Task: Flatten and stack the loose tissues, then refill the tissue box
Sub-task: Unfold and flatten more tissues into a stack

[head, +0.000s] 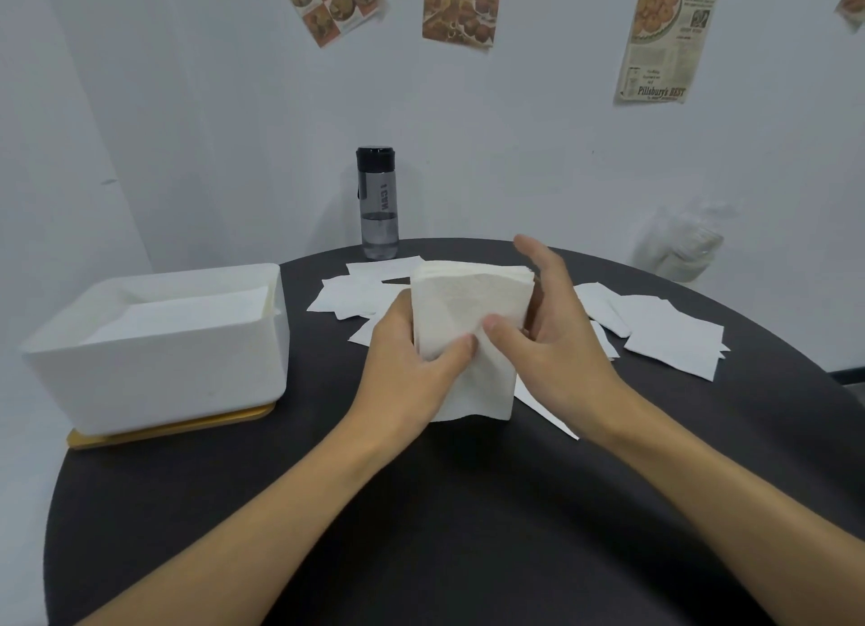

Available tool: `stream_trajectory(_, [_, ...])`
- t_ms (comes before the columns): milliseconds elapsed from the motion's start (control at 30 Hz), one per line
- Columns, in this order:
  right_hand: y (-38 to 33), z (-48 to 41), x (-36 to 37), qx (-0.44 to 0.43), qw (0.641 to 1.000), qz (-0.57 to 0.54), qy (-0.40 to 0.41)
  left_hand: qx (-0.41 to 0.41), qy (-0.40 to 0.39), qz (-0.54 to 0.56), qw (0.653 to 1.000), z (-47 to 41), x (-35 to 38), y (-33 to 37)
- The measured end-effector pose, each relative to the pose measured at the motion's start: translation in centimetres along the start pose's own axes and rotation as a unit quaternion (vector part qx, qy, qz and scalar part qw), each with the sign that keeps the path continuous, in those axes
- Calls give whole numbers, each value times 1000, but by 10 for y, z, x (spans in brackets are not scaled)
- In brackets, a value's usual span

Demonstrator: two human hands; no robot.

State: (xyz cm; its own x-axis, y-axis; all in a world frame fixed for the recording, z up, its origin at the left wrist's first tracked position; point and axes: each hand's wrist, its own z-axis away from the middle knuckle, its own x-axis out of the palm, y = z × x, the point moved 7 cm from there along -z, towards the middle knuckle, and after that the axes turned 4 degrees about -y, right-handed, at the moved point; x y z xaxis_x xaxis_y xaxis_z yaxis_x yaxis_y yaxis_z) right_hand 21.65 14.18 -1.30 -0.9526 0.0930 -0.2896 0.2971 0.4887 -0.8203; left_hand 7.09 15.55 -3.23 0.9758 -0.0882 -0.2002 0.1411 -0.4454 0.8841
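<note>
White tissues form a stack (pixel 468 316) held upright above the dark table (pixel 421 532), centre. The left hand (pixel 412 368) and right hand (pixel 557 330) each pinch its sides in a narrow grip, thumbs in front. Stacking seems underway; loose tissues (pixel 669 340) lie far right. Next, the squared stack likely needs carrying left to the open tissue box (pixel 159 373).

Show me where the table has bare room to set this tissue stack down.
Bare: the near table in front of the stack, and the strip between the tissue box and the left hand. Crowded: loose tissues lie behind and right of the stack, toward the bottle.
</note>
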Motion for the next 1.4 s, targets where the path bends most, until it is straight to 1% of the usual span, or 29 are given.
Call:
stream_trajectory(33, [-2, 0, -2, -8, 1000, 0, 7, 4, 3, 2, 1000, 0, -1, 2])
stream_trajectory(133, [-2, -2, -6, -8, 998, -59, 7, 22, 17, 24, 999, 0, -5, 8])
stream_trajectory(200, [1, -1, -5, 7, 998, -52, -17, 11, 0, 35, 999, 1, -2, 5])
stream_trajectory(300, [5, -1, -4, 27, 998, -50, -34, -15, -22, 19, 999, 2, 2, -3])
stream_trajectory(400, [5, -4, -9, 14, 999, -38, -9, -28, -40, 13, 999, 0, 3, -6])
stream_trajectory(433, [5, -5, -12, 15, 997, -70, 9, -31, -43, 11, 999, -1, 2, -6])
stream_trajectory(500, [7, -7, -17, 35, 984, -172, 36, -33, -33, 9, 999, -5, -7, -4])
stream_trajectory(533, [10, -8, -19, 48, 976, -207, 39, -27, -21, 12, 999, -7, -14, -1])
stream_trajectory(567, [13, -10, -22, 59, 974, -216, 32, -17, -7, 15, 1000, -9, -23, 2])
stream_trajectory(600, [14, -11, -25, 63, 980, -187, 16, -3, 6, 15, 1000, -11, -31, 6])
stream_trajectory(667, [14, -12, -24, 67, 996, -32, -53, 27, 13, -4, 1000, -14, -43, 13])
stream_trajectory(700, [14, -11, -20, 73, 993, 37, -87, 37, 5, -21, 999, -14, -45, 16])
stream_trajectory(733, [14, -9, -17, 77, 988, 69, -111, 44, -8, -38, 998, -14, -45, 18])
stream_trajectory(767, [15, -8, -13, 76, 988, 59, -123, 49, -18, -52, 997, -13, -44, 19])
stream_trajectory(800, [13, -6, -9, 74, 989, 21, -126, 55, -21, -61, 996, -13, -43, 19])
stream_trajectory(833, [13, -5, -5, 74, 989, -26, -124, 62, -9, -65, 996, -13, -44, 18])
stream_trajectory(900, [17, -5, -4, 71, 988, -100, -93, 66, 42, -53, 996, -14, -50, 14])
stream_trajectory(933, [19, -5, -4, 68, 987, -125, -77, 53, 60, -32, 996, -15, -52, 11])
stream_trajectory(1000, [24, -5, -2, 71, 985, -146, -57, 16, 66, 4, 998, -14, -49, 3])
stream_trajectory(1133, [41, 2, 4, 116, 988, -93, -46, -16, 59, -22, 998, -7, -40, -19])
stream_trajectory(1200, [46, 3, 3, 125, 989, -68, -29, -36, 48, -27, 998, -3, -38, -31])
stream_trajectory(1267, [48, 3, 5, 119, 991, -50, -24, -60, 38, -5, 997, 0, -37, -42])
stream_trajectory(1300, [47, 3, 6, 114, 993, -22, -26, -67, 32, 2, 997, 1, -35, -45])
stream_trajectory(1367, [44, 2, 4, 98, 994, 40, -17, -64, 21, -3, 998, 0, -32, -44])
stream_trajectory(1400, [42, 1, 2, 84, 995, 49, -2, -56, 22, -6, 998, 0, -32, -41])
